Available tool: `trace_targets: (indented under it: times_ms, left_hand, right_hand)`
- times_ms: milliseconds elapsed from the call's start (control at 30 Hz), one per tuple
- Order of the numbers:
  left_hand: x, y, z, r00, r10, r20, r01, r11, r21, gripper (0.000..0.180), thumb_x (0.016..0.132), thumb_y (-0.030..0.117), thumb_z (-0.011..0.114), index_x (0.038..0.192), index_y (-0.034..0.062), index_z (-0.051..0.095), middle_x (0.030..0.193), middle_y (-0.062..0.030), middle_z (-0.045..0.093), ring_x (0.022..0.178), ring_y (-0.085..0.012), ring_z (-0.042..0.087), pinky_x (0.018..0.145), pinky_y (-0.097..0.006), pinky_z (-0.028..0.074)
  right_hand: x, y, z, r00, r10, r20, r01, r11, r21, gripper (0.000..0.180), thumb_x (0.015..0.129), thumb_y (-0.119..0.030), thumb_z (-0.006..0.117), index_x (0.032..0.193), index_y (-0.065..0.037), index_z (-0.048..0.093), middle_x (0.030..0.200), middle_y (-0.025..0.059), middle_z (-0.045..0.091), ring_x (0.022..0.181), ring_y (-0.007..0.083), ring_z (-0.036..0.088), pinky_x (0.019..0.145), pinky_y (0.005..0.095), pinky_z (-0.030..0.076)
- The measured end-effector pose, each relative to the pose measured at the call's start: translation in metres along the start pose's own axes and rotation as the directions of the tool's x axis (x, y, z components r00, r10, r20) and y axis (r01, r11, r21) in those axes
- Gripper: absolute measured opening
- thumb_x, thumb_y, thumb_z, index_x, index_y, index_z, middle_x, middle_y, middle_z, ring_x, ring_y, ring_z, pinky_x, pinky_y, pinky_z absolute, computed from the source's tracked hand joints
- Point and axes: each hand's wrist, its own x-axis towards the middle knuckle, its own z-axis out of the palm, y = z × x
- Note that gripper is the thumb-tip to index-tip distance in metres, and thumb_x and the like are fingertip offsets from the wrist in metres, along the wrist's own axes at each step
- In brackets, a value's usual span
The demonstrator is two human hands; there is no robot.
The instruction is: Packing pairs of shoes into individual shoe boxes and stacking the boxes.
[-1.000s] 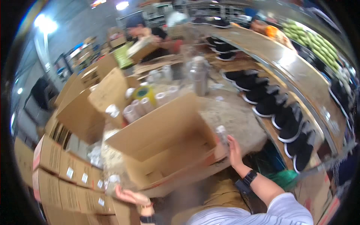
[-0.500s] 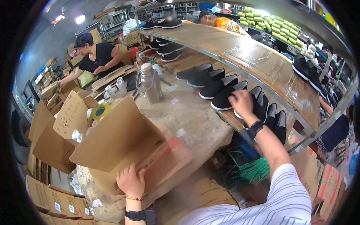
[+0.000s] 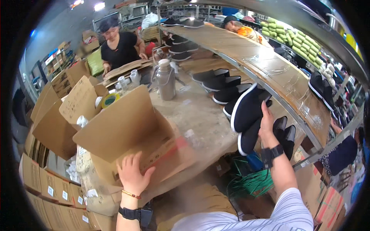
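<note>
1. left hand (image 3: 134,174): thumb spread from the fingers, at the near side of the open cardboard box (image 3: 119,125).
2. right hand (image 3: 266,124): fingers clasping black shoes (image 3: 247,111) beside the metal-edged shelf (image 3: 271,71).

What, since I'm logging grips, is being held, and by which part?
Black, white-soled fabric shoes, apparently by their uppers, in the right hand; exact grip partly hidden. The left hand, open, grips nothing.
</note>
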Motion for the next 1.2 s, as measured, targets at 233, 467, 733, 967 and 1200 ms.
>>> trace_targets:
  times_ms: [233, 467, 733, 967, 1200]
  left_hand:
    - [-0.014, 0.099, 0.026, 0.970, 0.015, 0.243, 0.229, 0.281, -0.932, 0.055, 0.082, 0.004, 0.062, 0.132, 0.0026, 0.039, 0.116, -0.0062, 0.052, 0.103, -0.0182, 0.052, 0.088, -0.033, 0.043]
    - [0.020, 0.017, -0.055, 0.804, -0.097, -0.586, -0.189, 0.893, -0.408, 0.043, 0.078, 0.009, 0.066, 0.119, 0.0021, 0.056, 0.096, -0.0151, 0.059, 0.088, -0.0315, 0.058, 0.078, -0.037, 0.047]
    - [-0.005, -0.047, -0.024, 0.939, 0.181, -0.293, -0.195, 0.981, -0.019, 0.028, 0.070, 0.009, 0.070, 0.098, 0.0120, 0.069, 0.091, -0.0073, 0.061, 0.090, -0.0286, 0.058, 0.084, -0.040, 0.046]
    - [-0.006, -0.147, -0.043, 0.822, -0.273, -0.500, 0.125, 0.943, -0.310, 0.025, 0.070, 0.006, 0.072, 0.094, 0.0069, 0.067, 0.104, -0.0111, 0.057, 0.095, -0.0261, 0.056, 0.089, -0.036, 0.042]
    - [-0.010, -0.155, -0.003, 0.856, -0.500, -0.128, 0.370, 0.767, -0.524, 0.061, 0.065, 0.015, 0.073, 0.119, 0.0069, 0.046, 0.123, -0.0183, 0.042, 0.121, -0.0334, 0.037, 0.101, -0.044, 0.033]
  right_hand:
    - [-0.142, -0.031, 0.083, 0.781, 0.177, 0.599, -0.411, 0.868, 0.280, 0.037, 0.098, -0.016, 0.042, 0.132, -0.001, 0.043, 0.123, 0.0126, 0.055, 0.104, 0.0206, 0.057, 0.089, 0.0305, 0.050]
    - [-0.174, -0.034, 0.129, 0.386, 0.303, 0.871, -0.900, 0.332, 0.283, 0.038, 0.095, -0.010, 0.049, 0.131, 0.001, 0.042, 0.112, 0.0130, 0.060, 0.100, 0.0224, 0.061, 0.084, 0.0322, 0.054]
    - [-0.185, 0.005, 0.162, 0.261, 0.049, 0.964, -0.928, 0.289, 0.236, 0.050, 0.095, -0.030, 0.049, 0.133, 0.001, 0.039, 0.115, 0.0205, 0.058, 0.101, 0.0289, 0.060, 0.083, 0.0387, 0.055]
    - [-0.194, -0.024, 0.260, 0.261, -0.682, 0.683, 0.797, 0.551, 0.246, 0.013, 0.078, 0.005, 0.057, 0.088, -0.002, 0.060, 0.110, 0.0151, 0.063, 0.095, 0.0327, 0.062, 0.085, 0.0410, 0.049]
    - [-0.152, 0.018, 0.261, 0.430, -0.493, 0.756, 0.730, 0.683, 0.030, 0.003, 0.079, -0.003, 0.061, 0.078, -0.003, 0.064, 0.088, 0.0135, 0.066, 0.082, 0.0310, 0.063, 0.075, 0.0376, 0.049]
